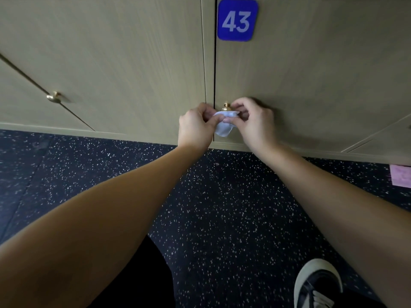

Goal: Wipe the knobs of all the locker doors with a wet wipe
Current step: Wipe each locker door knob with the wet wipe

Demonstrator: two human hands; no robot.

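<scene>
Both forearms reached toward twelve o'clock; left hand [195,127] and right hand [255,123] pinched one wet wipe [223,125] against the brass knob [226,106]. Wipe: limp, light, likely slick; best bunched round the knob's neck.

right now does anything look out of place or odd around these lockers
One thing: a pink paper sheet lies on the dark speckled floor at the right edge, below the beige wooden lockers. Both hands hold the white wet wipe under the small brass knob.

We see dim, even light, a soft shadow behind the right hand [255,123], and wide-angle bending at the edges.
</scene>
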